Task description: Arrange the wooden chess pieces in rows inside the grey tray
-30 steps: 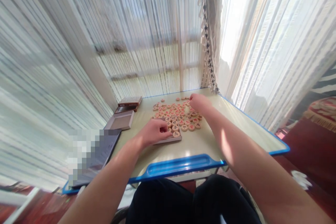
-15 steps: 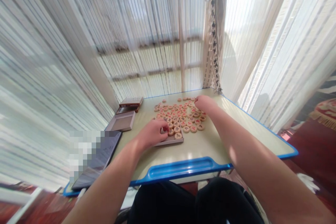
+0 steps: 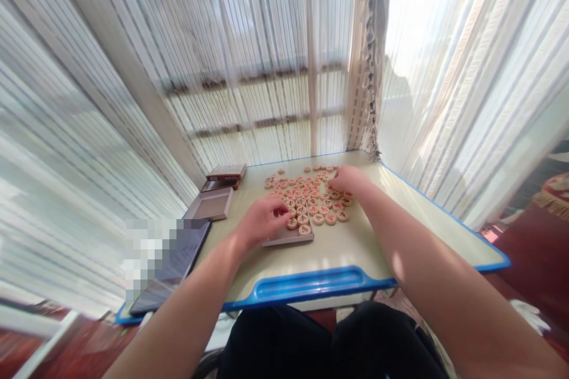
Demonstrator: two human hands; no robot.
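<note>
Chess discs (image 3: 312, 208) spread on table (image 3: 355, 246): small, light, hard wood, likely to slide; pinch by rim. Fingers: left hand (image 3: 262, 222) curled at tray (image 3: 288, 240), right hand (image 3: 351, 180) curled on discs; grip cannot be told.

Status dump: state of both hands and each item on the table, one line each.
wooden discs, loose, lying flat, marks up
flat tray, lying flat, a few discs on it
grey box, open, looks empty
left hand, curled over discs at the flat tray; grip unclear
right hand, curled over the far discs; grip unclear
</note>
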